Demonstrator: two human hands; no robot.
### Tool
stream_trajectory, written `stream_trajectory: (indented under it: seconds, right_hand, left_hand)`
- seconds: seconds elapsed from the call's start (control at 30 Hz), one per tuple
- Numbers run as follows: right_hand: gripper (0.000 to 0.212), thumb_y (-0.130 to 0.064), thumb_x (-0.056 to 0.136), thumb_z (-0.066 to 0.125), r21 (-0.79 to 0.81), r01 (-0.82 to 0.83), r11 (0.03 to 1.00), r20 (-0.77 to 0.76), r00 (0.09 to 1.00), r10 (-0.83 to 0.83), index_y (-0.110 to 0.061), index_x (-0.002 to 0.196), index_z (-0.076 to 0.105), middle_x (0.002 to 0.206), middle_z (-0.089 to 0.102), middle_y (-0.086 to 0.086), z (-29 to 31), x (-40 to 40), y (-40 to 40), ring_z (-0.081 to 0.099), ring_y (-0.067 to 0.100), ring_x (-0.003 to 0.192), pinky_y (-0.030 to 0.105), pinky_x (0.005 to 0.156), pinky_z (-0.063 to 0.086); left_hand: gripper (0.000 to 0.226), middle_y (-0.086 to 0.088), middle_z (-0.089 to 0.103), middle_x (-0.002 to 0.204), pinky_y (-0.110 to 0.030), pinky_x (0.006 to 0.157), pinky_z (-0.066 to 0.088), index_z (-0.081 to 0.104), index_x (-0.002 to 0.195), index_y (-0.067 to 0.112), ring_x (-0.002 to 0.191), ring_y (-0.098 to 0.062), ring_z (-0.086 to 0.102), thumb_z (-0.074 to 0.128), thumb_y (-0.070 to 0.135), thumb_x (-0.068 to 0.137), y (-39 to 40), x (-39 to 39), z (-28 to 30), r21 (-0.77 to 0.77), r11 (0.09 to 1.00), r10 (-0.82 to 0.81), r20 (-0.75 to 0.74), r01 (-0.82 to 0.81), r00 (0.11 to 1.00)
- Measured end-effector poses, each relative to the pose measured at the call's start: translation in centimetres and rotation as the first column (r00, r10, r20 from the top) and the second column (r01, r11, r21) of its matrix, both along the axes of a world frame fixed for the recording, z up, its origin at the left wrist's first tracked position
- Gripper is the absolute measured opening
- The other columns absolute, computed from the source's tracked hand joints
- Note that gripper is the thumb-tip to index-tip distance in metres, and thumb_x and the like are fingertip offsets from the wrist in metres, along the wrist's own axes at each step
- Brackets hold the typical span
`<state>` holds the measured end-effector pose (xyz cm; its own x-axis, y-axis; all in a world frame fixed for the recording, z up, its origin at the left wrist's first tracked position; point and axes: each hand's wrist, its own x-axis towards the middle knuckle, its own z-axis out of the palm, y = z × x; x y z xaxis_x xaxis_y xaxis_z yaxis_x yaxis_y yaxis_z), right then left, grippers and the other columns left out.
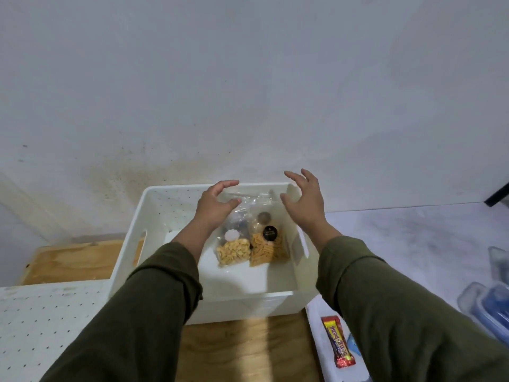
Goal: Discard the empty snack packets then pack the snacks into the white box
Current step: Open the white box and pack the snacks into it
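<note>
Both hands reach out over the white box [154, 216], and neither holds anything. The left hand [213, 205] hovers above the far part of the box with its fingers loosely curved and its thumb spread, palm turned toward the right. The right hand [304, 201] mirrors it over the right side of the box, fingers spread and gently bent, palm turned toward the left. The two hands stand apart with a gap between them. Both arms wear dark green sleeves [385, 312].

Below and between the hands, on the floor of the box, lie two clear snack bags side by side. The bag under the left wrist [234, 252] holds pale round pieces, with a white disc near its top. The bag just right of it [265, 250] holds orange sticks and carries a round black label. Crumpled clear plastic from the tops of the bags reaches toward the far wall of the box, between the fingertips of the two hands.

The box sits on a wooden surface [242, 351]. Under the right forearm, outside the box, a red and yellow candy bar [337, 341] lies on a white surface. Well right of the right arm are blue-tinted clear containers [490, 304]. Left of the left arm is a white pegboard [41, 321].
</note>
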<state>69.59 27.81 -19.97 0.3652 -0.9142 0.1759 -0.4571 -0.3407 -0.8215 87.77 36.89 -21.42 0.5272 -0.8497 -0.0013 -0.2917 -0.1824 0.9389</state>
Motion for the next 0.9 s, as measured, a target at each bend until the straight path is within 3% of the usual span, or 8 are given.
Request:
stream_trajectory:
  seconds: [0.07, 0.13, 0.27, 0.37, 0.53, 0.9]
  right_hand:
    - [0.054, -0.027, 0.086, 0.062, -0.036, 0.011, 0.999, -0.073, 0.997, -0.014, -0.033, 0.136, 0.043, 0.153, 0.023, 0.001, 1.6, -1.5, -0.2, 0.024, 0.019, 0.141, 0.039, 0.115, 0.026]
    - [0.059, -0.032, 0.086, 0.061, -0.061, 0.036, 0.997, -0.169, 0.984, -0.046, -0.035, 0.139, 0.036, 0.155, 0.020, 0.002, 3.0, -3.5, -0.5, 0.020, 0.020, 0.143, 0.044, 0.115, 0.024]
    - [0.064, -0.033, 0.086, 0.058, -0.077, 0.073, 0.994, -0.328, 0.940, -0.094, -0.034, 0.143, 0.029, 0.156, 0.017, 0.004, 5.2, -9.0, -1.2, 0.018, 0.022, 0.143, 0.045, 0.114, 0.023]
    - [0.068, -0.035, 0.085, 0.059, -0.078, 0.107, 0.991, -0.382, 0.915, -0.129, -0.035, 0.144, 0.025, 0.156, 0.014, 0.004, 6.1, -14.5, -1.8, 0.013, 0.021, 0.144, 0.047, 0.115, 0.016]
    - [0.070, -0.038, 0.086, 0.058, -0.136, 0.055, 0.989, -0.528, 0.841, -0.120, -0.035, 0.146, 0.021, 0.157, 0.011, 0.004, 6.4, -24.8, -3.2, 0.008, 0.021, 0.145, 0.049, 0.116, 0.011]
    - [0.070, -0.040, 0.084, 0.060, -0.088, 0.072, 0.994, -0.583, 0.805, -0.110, -0.035, 0.144, 0.024, 0.156, 0.013, 0.005, 4.9, -45.8, -5.4, 0.011, 0.023, 0.144, 0.048, 0.116, 0.014]
  left_hand:
    - [0.048, 0.003, 0.045, 0.143, -0.032, 0.104, 0.034, 0.052, 0.126, 0.037, 0.135, -0.017, 0.037, 0.069, 0.023, 0.083, -0.4, -1.2, 1.6, 0.015, 1.000, -0.025, 0.039, 0.024, 0.999]
    - [0.058, 0.002, 0.040, 0.147, -0.034, 0.106, 0.034, 0.045, 0.133, 0.039, 0.136, -0.018, 0.035, 0.071, 0.027, 0.082, -0.8, -2.9, 3.0, 0.026, 0.998, -0.066, 0.069, 0.064, 0.995]
    - [0.072, 0.001, 0.034, 0.150, -0.036, 0.109, 0.032, 0.034, 0.142, 0.036, 0.139, -0.021, 0.031, 0.072, 0.031, 0.081, -2.0, -7.8, 5.5, 0.044, 0.992, -0.127, 0.146, 0.122, 0.981]
    - [0.084, 0.000, 0.024, 0.155, -0.035, 0.114, 0.023, 0.022, 0.148, 0.030, 0.144, -0.021, 0.021, 0.072, 0.033, 0.080, -3.1, -12.4, 6.5, 0.124, 0.978, -0.200, 0.296, 0.170, 0.934]
    - [0.098, -0.005, 0.004, 0.159, -0.054, 0.115, 0.018, 0.007, 0.150, 0.032, 0.147, -0.024, 0.000, 0.071, 0.045, 0.077, -5.3, -20.6, 6.2, 0.356, 0.921, -0.326, 0.475, 0.160, 0.817]
    - [0.097, -0.007, 0.000, 0.159, -0.057, 0.114, 0.017, 0.006, 0.149, 0.032, 0.147, -0.028, -0.005, 0.071, 0.044, 0.077, -8.8, -41.8, 5.0, 0.441, 0.868, -0.438, 0.468, 0.227, 0.767]
